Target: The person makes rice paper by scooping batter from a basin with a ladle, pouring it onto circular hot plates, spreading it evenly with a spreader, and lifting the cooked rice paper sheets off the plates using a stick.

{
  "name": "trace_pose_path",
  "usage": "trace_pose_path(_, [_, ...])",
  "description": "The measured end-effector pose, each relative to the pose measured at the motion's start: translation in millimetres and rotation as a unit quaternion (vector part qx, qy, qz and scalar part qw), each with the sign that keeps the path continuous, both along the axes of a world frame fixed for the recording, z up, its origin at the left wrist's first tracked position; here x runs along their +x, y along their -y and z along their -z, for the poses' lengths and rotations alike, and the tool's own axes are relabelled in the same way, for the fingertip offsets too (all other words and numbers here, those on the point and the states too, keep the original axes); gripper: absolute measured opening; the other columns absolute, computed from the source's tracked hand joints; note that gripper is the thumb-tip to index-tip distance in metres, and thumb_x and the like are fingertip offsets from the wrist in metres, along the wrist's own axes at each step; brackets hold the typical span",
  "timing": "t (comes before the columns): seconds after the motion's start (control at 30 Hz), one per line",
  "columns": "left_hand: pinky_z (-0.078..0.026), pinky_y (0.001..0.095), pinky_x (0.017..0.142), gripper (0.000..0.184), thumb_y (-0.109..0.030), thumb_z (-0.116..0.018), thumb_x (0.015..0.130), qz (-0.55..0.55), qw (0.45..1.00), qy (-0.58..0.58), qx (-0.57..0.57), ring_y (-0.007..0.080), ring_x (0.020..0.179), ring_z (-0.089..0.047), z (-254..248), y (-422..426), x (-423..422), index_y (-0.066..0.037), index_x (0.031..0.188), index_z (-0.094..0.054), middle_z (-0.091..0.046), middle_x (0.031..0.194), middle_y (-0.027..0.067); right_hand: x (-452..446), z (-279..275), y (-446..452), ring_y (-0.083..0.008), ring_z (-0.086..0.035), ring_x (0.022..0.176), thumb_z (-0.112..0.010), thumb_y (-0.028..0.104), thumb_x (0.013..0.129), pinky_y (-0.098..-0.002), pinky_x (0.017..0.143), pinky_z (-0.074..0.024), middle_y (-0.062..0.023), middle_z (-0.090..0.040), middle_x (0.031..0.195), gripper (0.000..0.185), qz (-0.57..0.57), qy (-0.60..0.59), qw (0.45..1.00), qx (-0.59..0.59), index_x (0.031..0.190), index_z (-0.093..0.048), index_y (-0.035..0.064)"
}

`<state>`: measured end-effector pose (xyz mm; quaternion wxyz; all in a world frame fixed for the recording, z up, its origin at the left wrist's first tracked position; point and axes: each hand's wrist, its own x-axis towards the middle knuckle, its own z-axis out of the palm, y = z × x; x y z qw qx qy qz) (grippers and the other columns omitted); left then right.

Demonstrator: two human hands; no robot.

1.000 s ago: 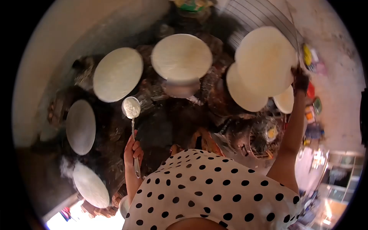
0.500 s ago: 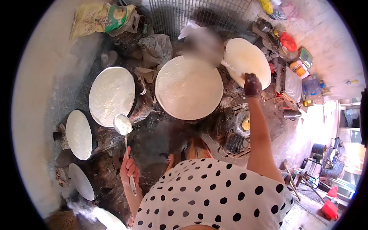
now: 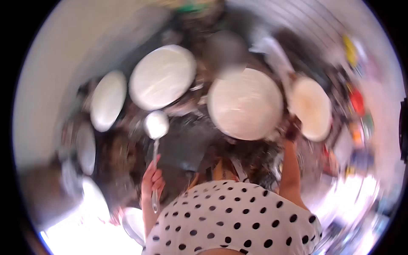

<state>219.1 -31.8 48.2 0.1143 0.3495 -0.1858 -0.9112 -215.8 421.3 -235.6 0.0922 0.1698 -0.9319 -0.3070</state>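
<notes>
My left hand [image 3: 153, 180] is closed around the handle of a metal ladle [image 3: 156, 124]. Its bowl looks white and bright, just below a large round pan [image 3: 162, 77] with a pale layer in it. On the other side, my right hand [image 3: 293, 128] looks dark, as if gloved, and its fingers seem closed. It is at the lower left edge of a pale round disc [image 3: 312, 109] with a browned middle. What it grips is too blurred to make out. Another large pale-filled pan [image 3: 245, 104] lies between my hands.
More round pans stand along the left, one pale-filled [image 3: 108, 101] and one greyish [image 3: 86, 148]. A whitish band [image 3: 278, 57] runs down toward the right disc. A blurred patch hides the area above the middle pan. Red and yellow items line the right wall.
My view has turned, and the pans have shifted within it. The picture is more smeared. My left hand still holds the ladle, and my right hand is still by the right disc.
</notes>
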Motion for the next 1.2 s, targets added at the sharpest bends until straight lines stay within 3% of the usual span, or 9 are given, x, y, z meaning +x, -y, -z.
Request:
trace_pose_path(0.1, [-0.024, 0.0205, 0.03, 0.044, -0.018, -0.036, 0.1, -0.085, 0.993, -0.075, -0.017, 0.0038, 0.033, -0.027, -5, -34, 99, -0.012, 0.144, -0.031, -0.028, 0.054, -0.0056, 52, -16, 79, -0.0143, -0.053, 0.095, -0.055, 0.022, 0.091, -0.0236, 0.076, -0.0451, -0.005, -0.054, 0.114, 0.04, -0.056, 0.185, 0.895, -0.403, 0.127, -0.05, 0.0072])
trace_pose_path(0.2, [-0.025, 0.0193, 0.031, 0.045, -0.02, -0.036, 0.101, -0.224, 0.967, -0.123, -0.022, 0.0022, 0.033, -0.028, 18, -54, 166, -0.01, 0.145, -0.029, -0.028, 0.053, -0.0067, 124, -50, 210, -0.0089, -0.053, 0.059, -0.058, 0.022, 0.091, -0.0253, 0.05, -0.0424, -0.0011, -0.06, 0.07, 0.028, 0.124, 0.448, 0.459, -0.757, 0.112, -0.063, 0.005])
trace_pose_path(0.27, [-0.026, 0.0184, 0.032, 0.042, -0.017, -0.034, 0.101, -0.315, 0.935, -0.164, 0.011, 0.0007, 0.035, -0.03, 52, -51, 224, -0.008, 0.142, -0.032, -0.031, 0.055, -0.0071, 196, -48, 299, -0.0099, -0.053, 0.055, -0.057, 0.021, 0.091, -0.0272, 0.049, -0.0424, -0.0022, -0.06, 0.068, 0.023, -0.319, 0.308, 0.724, -0.529, 0.106, -0.064, 0.0048])
trace_pose_path(0.4, [-0.027, 0.0183, 0.034, 0.037, -0.013, -0.032, 0.101, -0.473, 0.83, -0.269, 0.121, 0.001, 0.038, -0.033, 73, -87, 288, -0.008, 0.137, -0.04, -0.034, 0.059, -0.0068, 316, -85, 429, -0.015, -0.057, 0.057, -0.057, 0.021, 0.092, -0.0313, 0.053, -0.0454, -0.0044, -0.061, 0.067, 0.019, -0.171, 0.687, 0.608, -0.36, 0.091, -0.064, 0.0038])
trace_pose_path(0.57, [-0.027, 0.0209, 0.036, 0.038, -0.017, -0.043, 0.099, -0.473, 0.824, 0.287, -0.125, 0.0073, 0.039, -0.033, 73, -131, 312, -0.012, 0.136, -0.042, -0.039, 0.058, -0.0029, 404, -97, 494, -0.0118, -0.057, 0.051, -0.057, 0.019, 0.091, -0.0272, 0.047, -0.0466, -0.0033, -0.062, 0.065, 0.016, -0.235, 0.799, 0.501, -0.238, 0.093, -0.064, 0.0045])
trace_pose_path(0.67, [-0.028, 0.0208, 0.036, 0.031, -0.016, -0.042, 0.098, -0.55, 0.807, 0.209, -0.042, 0.0072, 0.041, -0.035, 157, -129, 378, -0.015, 0.129, -0.046, -0.041, 0.059, -0.0023, 506, -126, 507, -0.0077, -0.055, 0.05, -0.057, 0.018, 0.089, -0.0243, 0.042, -0.043, -0.0019, -0.06, 0.067, 0.029, -0.179, 0.82, 0.539, -0.072, 0.116, -0.061, 0.0085])
trace_pose_path(0.77, [-0.028, 0.0198, 0.036, 0.016, -0.014, -0.041, 0.097, -0.559, 0.818, 0.104, 0.087, 0.0063, 0.041, -0.036, 248, -117, 484, -0.015, 0.111, -0.05, -0.041, 0.059, -0.0034, 626, -119, 521, -0.0373, -0.062, 0.088, -0.046, 0.02, 0.095, -0.0448, 0.076, -0.0495, -0.0164, -0.066, 0.098, 0.041, -0.647, 0.575, 0.496, 0.074, 0.136, -0.043, 0.0211])
trace_pose_path(0.9, [-0.035, 0.0247, 0.038, 0.006, -0.01, -0.045, 0.091, -0.487, 0.845, 0.213, 0.058, 0.0088, 0.042, -0.042, 309, -102, 563, -0.01, 0.096, -0.048, -0.045, 0.06, -0.001, 744, -113, 527, -0.0366, -0.062, 0.093, -0.033, 0.029, 0.1, -0.0426, 0.077, -0.0498, -0.0189, -0.064, 0.102, 0.036, -0.623, 0.491, 0.58, 0.185, 0.13, -0.048, 0.0143])
trace_pose_path(1.2, [-0.037, 0.0276, 0.04, 0.013, -0.008, -0.043, 0.086, -0.41, 0.835, 0.366, -0.001, 0.0124, 0.046, -0.047, 343, -82, 547, -0.004, 0.097, -0.05, -0.05, 0.063, 0.0034, 713, -46, 511, -0.0386, -0.062, 0.087, -0.051, 0.022, 0.092, -0.0437, 0.076, -0.0492, -0.0233, -0.063, 0.097, 0.037, -0.566, 0.586, 0.541, 0.209, 0.129, -0.053, 0.0244])
